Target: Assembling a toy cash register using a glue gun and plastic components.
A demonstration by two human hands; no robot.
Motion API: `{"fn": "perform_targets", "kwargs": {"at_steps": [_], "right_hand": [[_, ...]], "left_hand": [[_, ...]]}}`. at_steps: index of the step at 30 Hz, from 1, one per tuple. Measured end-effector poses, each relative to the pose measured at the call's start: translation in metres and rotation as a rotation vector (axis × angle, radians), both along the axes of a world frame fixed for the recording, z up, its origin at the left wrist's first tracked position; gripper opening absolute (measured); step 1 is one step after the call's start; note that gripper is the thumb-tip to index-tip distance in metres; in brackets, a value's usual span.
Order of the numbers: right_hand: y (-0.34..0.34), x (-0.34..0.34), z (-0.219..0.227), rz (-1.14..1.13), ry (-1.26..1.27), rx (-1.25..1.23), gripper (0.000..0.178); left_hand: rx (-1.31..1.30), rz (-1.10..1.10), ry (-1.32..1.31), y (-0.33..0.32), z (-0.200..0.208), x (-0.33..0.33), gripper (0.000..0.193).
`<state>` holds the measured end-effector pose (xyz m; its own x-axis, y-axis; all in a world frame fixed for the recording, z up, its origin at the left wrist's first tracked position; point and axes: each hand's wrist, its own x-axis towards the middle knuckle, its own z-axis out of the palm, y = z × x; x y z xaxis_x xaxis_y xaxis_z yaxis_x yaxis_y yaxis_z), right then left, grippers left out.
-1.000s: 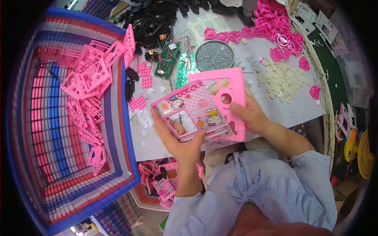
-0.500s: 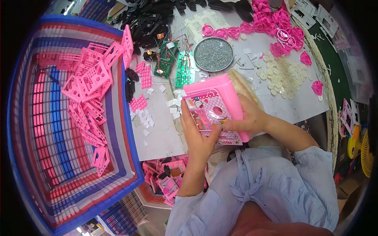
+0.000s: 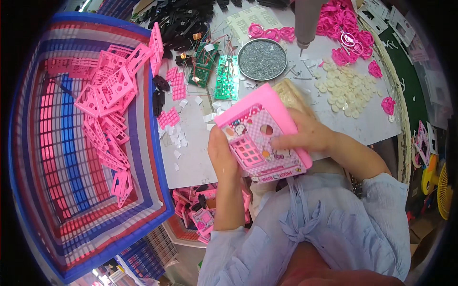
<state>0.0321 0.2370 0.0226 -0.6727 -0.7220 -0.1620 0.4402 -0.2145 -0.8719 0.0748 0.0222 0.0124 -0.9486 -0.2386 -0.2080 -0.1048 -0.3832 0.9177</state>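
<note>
Above my lap I hold a pink plastic toy casing (image 3: 267, 168) between both hands, tilted, its printed front facing up. A round hole and a rectangular pink grid (image 3: 246, 151) show in that front. My left hand (image 3: 224, 155) grips the casing's left edge, most of its fingers hidden behind it. On the right edge lies my right hand (image 3: 307, 134), its thumb across the printed front near the round hole. Beyond the casing, on the table, are a round tin of small grey metal screws (image 3: 262, 59) and a clear bag with yellowish contents (image 3: 292, 97).
A striped basket (image 3: 164, 209) of pink frames (image 3: 112, 90) stands left. An electric screwdriver (image 3: 306, 24) hangs over the table. Around the tin lie green circuit boards (image 3: 226, 78), black parts (image 3: 179, 24), white discs (image 3: 346, 90) and pink rings (image 3: 338, 21). Below is a bin of pink parts (image 3: 202, 217).
The casing has turned and tilted, and my left thumb has come off its front. A pink grid now shows in the front's window. The screwdriver has come into view at the top.
</note>
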Motion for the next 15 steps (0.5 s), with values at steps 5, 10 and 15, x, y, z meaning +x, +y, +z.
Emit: {"fn": "perform_targets", "kwargs": {"at_steps": [5,10,15], "right_hand": [[0.020,0.012,0.001,0.042,0.142,0.075,0.064],[0.021,0.019,-0.007,0.036,0.027,0.087,0.062],[0.024,0.012,-0.008,0.000,0.021,0.109,0.057]], "left_hand": [[-0.140,0.114,0.033,-0.002,0.011,-0.009,0.027],[-0.295,0.126,0.147,-0.006,0.006,-0.013,0.029],[-0.273,0.117,0.148,-0.012,-0.003,-0.020,0.034]]}}
